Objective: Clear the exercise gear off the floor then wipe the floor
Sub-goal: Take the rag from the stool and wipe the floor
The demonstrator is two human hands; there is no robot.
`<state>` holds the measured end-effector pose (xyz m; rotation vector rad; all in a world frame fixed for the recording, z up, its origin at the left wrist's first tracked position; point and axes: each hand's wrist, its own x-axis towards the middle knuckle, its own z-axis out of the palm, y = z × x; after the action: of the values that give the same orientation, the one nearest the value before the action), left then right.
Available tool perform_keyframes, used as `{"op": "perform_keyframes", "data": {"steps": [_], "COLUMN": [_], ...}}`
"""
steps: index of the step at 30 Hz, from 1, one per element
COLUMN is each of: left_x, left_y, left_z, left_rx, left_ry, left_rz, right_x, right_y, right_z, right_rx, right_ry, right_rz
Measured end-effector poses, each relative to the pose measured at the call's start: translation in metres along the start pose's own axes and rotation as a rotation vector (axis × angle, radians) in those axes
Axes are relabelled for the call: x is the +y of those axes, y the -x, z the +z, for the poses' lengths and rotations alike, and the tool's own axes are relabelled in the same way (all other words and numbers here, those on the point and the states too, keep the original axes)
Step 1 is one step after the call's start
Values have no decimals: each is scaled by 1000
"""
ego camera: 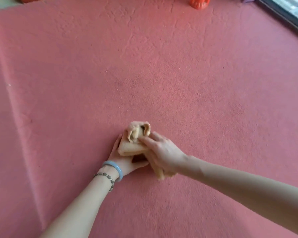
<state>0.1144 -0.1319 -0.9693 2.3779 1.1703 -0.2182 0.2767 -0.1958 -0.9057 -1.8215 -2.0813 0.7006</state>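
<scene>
Cloth [133, 147], yellowish, folded to a wad, held between both hands low in view, about 6 o'clock, just above the red floor [179, 74]; can't tell if it touches. Left hand [120, 158] lies under it, palm up, fingers looking straight along the wad's 9 o'clock edge: cradling, not clamping. Right hand [163, 155] comes in from 4 o'clock and sits on top, fingers curled over the fold and pinching it, a tail of cloth hanging below the palm. Long axis of wad runs roughly 11 to 5. Right hand has the real hold, so it looks the likelier one to wipe. No exercise gear visible on the open floor, so the clearing is probably done. Unwiped floor stretches from the hands toward 12. Orange object [199, 2] at 1 o'clock, far edge. Dark frame [282, 16] at 2 o'clock.
</scene>
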Motion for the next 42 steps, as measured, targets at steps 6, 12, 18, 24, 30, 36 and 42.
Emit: {"op": "perform_keyframes", "data": {"steps": [6,12,18,24,30,36,42], "left_x": [-7,-19,-48,-67,-76,-74,-74], "left_y": [1,18,22,27,25,25,28], "left_z": [-5,-15,-33,-42,-39,-39,-37], "left_rx": [19,32,64,74,57,58,51], "left_ry": [-196,-217,-187,-152,-125,-88,-116], "left_rz": [108,98,-32,-183,-190,-194,-191], "right_x": [85,184,162,35,-55,1,127], "right_y": [72,133,127,66,50,45,85], "right_z": [-26,-89,-98,-17,44,-7,-76], "right_rx": [94,357,423,125,-81,-49,338], "right_ry": [54,281,228,364,279,24,115], "right_rz": [228,680,906,481,-32,159,726]}}
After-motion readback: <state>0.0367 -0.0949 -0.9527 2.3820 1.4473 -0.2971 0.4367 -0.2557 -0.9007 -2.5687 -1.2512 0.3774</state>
